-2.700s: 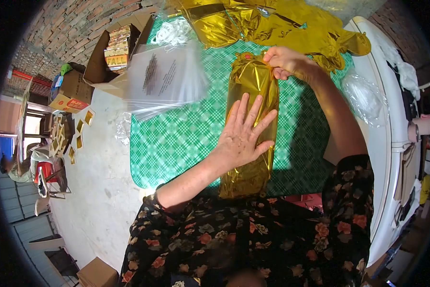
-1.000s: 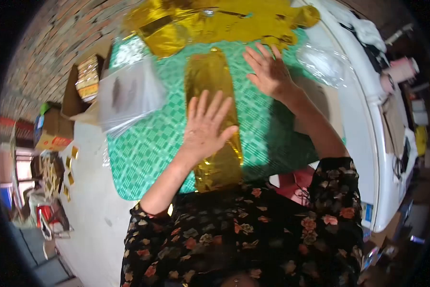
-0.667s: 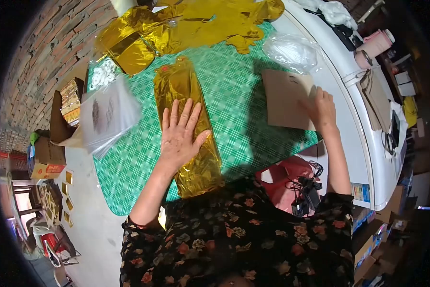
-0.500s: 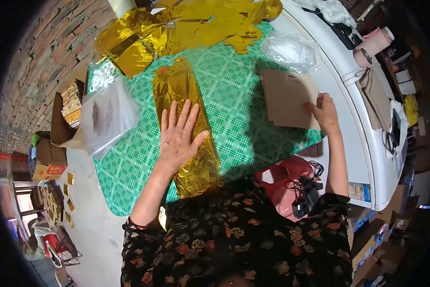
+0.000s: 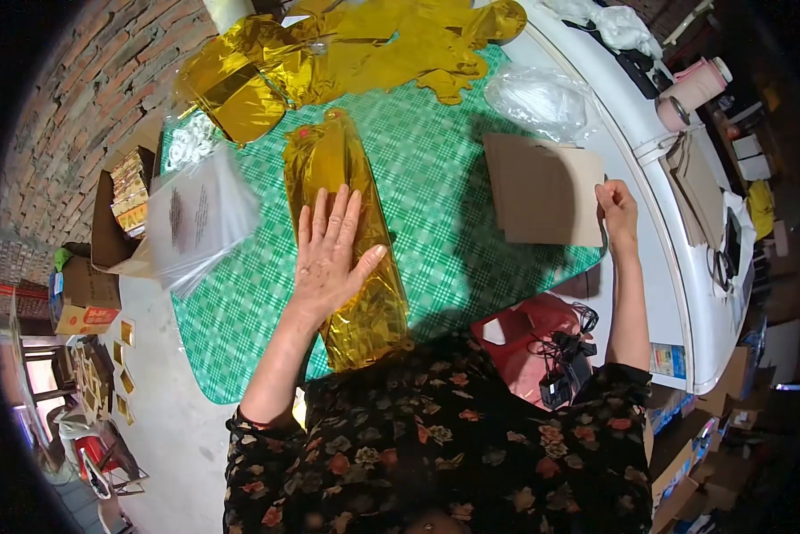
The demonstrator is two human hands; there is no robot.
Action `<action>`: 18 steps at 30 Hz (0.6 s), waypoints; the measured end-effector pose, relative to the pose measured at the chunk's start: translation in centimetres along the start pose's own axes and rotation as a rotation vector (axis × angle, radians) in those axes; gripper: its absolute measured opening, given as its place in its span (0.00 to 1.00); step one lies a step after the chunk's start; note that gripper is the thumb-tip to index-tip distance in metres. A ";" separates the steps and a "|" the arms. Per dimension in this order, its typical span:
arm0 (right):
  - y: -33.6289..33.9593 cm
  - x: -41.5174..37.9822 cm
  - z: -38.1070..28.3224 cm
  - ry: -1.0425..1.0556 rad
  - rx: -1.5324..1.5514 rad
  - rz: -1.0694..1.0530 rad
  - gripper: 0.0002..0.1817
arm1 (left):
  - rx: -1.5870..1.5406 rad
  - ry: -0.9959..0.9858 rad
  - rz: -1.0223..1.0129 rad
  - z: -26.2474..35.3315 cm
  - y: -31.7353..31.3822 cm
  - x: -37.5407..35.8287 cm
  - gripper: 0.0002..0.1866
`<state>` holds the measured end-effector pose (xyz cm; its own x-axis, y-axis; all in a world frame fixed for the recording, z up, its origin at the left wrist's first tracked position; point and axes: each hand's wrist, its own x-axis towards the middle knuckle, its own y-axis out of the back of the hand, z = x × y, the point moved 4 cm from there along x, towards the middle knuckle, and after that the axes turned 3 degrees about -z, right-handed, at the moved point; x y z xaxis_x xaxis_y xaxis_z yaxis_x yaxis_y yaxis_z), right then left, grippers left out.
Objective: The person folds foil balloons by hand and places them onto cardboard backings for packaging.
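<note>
My left hand point(image 5: 327, 262) lies flat with fingers spread on a folded gold foil balloon point(image 5: 329, 165), a long strip running towards me across the table. Its near end reaches my patterned top. My right hand point(image 5: 619, 214) is closed at the right edge of a brown cardboard sheet point(image 5: 547, 196), fingers curled and thumb pinching its edge. That sheet lies over other cardboard pieces point(image 5: 492, 178), whose left edges stick out. The green checked tablecloth point(image 5: 427, 196) is under all of these.
More gold foil balloons point(image 5: 391, 53) spread over the far side. Clear plastic bags point(image 5: 191, 222) and white ties point(image 5: 193, 141) lie at the left, beside a cardboard box point(image 5: 115, 218). A clear plastic packet point(image 5: 542, 98) sits far right. Black cables point(image 5: 567, 351) rest on a red bag near me.
My right hand has drawn back from the cardboard's face to its right edge. The top sheet has shifted slightly right. My left hand stays on the foil.
</note>
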<state>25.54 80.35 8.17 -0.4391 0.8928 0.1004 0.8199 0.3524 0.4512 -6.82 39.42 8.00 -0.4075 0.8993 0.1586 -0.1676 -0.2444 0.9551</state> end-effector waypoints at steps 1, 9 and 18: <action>-0.2 -0.4 -0.8 0.006 0.044 0.025 0.07 | 0.002 0.000 -0.006 0.0 0.0 0.0 0.44; -1.8 -2.1 -3.9 -0.141 0.503 -0.015 0.07 | 0.001 0.000 -0.017 0.2 0.3 0.1 0.44; -7.3 -3.1 -9.1 0.060 0.484 -0.200 0.19 | 0.019 -0.008 -0.002 0.3 0.1 0.0 0.43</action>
<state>17.54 72.46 12.64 -0.6130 0.7821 0.1117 0.7875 0.6163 0.0071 -6.59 39.47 8.14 -0.3999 0.9028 0.1583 -0.1514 -0.2354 0.9600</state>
